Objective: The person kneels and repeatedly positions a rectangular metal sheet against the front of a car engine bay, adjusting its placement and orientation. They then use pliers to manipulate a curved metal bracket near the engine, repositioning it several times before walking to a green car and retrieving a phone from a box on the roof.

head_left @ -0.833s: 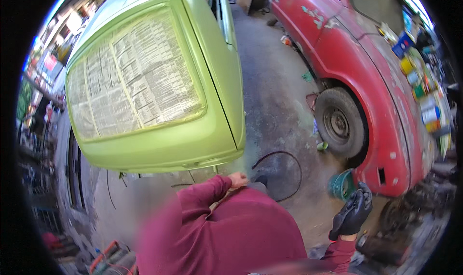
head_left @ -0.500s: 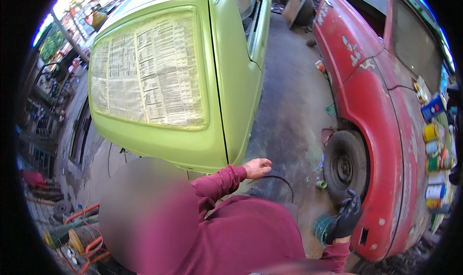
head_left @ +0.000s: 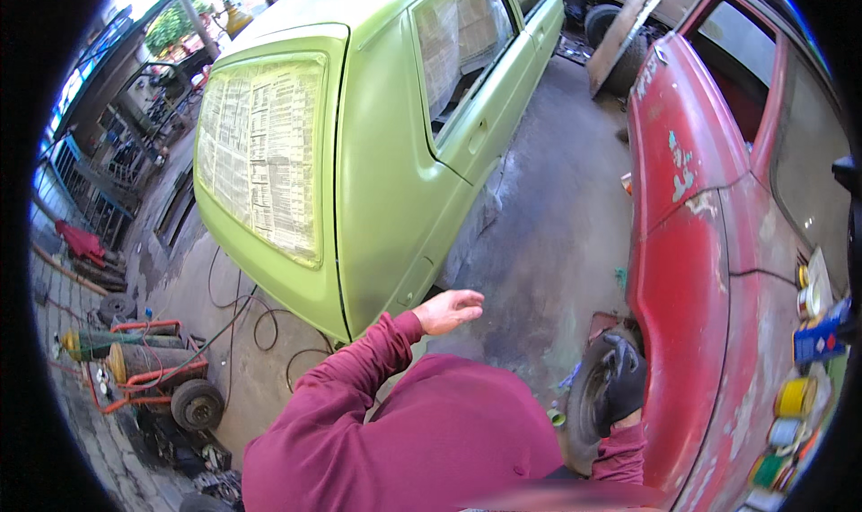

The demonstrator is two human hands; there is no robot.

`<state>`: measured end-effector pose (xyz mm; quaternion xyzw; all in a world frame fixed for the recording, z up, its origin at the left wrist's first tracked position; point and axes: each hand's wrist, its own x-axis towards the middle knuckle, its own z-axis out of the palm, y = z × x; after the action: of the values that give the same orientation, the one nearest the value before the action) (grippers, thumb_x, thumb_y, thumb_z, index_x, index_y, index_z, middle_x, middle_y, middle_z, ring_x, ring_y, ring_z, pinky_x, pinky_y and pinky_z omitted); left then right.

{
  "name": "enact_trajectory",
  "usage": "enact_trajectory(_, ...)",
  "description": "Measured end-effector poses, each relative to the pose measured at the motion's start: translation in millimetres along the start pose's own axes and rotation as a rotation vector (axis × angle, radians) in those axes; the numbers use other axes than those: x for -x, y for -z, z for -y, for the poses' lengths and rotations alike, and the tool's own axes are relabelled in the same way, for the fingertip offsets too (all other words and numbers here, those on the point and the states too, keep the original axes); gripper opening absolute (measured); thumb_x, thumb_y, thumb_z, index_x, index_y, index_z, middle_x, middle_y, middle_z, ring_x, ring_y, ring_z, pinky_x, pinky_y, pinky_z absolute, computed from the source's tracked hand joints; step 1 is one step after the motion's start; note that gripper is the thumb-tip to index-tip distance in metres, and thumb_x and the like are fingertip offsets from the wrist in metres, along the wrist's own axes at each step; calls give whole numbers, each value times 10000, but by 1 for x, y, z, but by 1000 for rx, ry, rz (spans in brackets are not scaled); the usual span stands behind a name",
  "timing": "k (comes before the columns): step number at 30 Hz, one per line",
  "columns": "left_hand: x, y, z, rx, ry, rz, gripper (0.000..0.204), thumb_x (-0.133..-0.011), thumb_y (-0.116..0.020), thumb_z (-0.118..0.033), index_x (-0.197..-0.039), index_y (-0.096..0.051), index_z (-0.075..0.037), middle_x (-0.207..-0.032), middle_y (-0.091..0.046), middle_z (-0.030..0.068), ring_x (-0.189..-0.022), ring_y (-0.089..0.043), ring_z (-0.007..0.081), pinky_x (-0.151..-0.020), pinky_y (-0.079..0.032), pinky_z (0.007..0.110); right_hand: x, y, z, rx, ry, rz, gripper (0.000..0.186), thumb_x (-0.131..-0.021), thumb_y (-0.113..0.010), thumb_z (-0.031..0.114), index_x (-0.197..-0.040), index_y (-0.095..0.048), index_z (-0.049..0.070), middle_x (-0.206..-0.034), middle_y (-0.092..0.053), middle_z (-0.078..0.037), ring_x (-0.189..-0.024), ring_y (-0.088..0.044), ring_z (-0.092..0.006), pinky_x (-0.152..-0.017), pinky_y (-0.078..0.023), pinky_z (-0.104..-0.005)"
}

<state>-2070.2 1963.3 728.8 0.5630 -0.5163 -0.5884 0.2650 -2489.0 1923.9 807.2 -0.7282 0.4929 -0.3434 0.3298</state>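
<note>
My bare left hand [head_left: 449,312] hangs in the air near the rear corner of a light green car [head_left: 395,207], apart from it. Its fingers are stretched out and it holds nothing. My right hand [head_left: 626,377], in a black glove, is beside the red car [head_left: 687,296] and overlaps its wheel [head_left: 588,386] in the view. The gloved fingers look loosely bent and apart, with nothing seen in them; whether they touch the car I cannot tell. Newspaper [head_left: 260,157] and tape cover the green car's rear window, and its side glass [head_left: 462,40] is papered too.
Paint tins [head_left: 796,397] and a blue can [head_left: 820,332] stand on the red car's rear. A hose [head_left: 265,328] loops on the floor behind the green car. At left stands a cart with gas cylinders [head_left: 157,364]. A board [head_left: 628,31] leans at the far end.
My view has shifted, showing more of the green car's side and the cart. My right hand has moved forward along the red car to its wheel. My left hand stays outstretched.
</note>
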Motion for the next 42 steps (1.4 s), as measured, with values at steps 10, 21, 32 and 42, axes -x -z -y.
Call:
enact_trajectory(10,-48,175,-260,-122,-617,-600,387,-1075,-635,-162,-1436,-612,-25,-1315,-693,70,-1210,-631,155,-1061,-517,331,-232,15,-40,-326,-305,249,310,-1055,-580,167,-1295,-712,22,-829,-662,3,-647,-534,-49,-591,-429,-243)
enact_trajectory(21,-152,440,-427,-773,-631,-1111,443,-1064,-635,-239,-1431,-618,10,-1345,-708,169,-1249,-671,258,-1014,-564,389,-518,-3,-83,-236,-180,308,367,-954,-526,63,-1269,-711,25,-912,-678,-38,-730,-591,-106,-671,-496,-269)
enact_trajectory(32,-282,638,-487,-1220,-236,-1292,486,-1047,-685,-344,-1435,-635,-55,-1362,-696,175,-1266,-663,327,-1082,-536,440,-778,-78,-198,-181,-333,485,265,-969,-619,193,-1139,-748,37,-839,-682,-58,-670,-601,-134,-615,-502,-298)
enact_trajectory(42,-396,803,-568,-1208,236,-1484,665,-989,-728,-436,-1515,-536,-77,-1470,-624,218,-1373,-594,355,-1158,-449,429,-1002,-121,-235,319,-196,789,442,-950,-664,467,-1019,-775,44,-846,-748,-192,-774,-736,-334,-777,-568,-461)
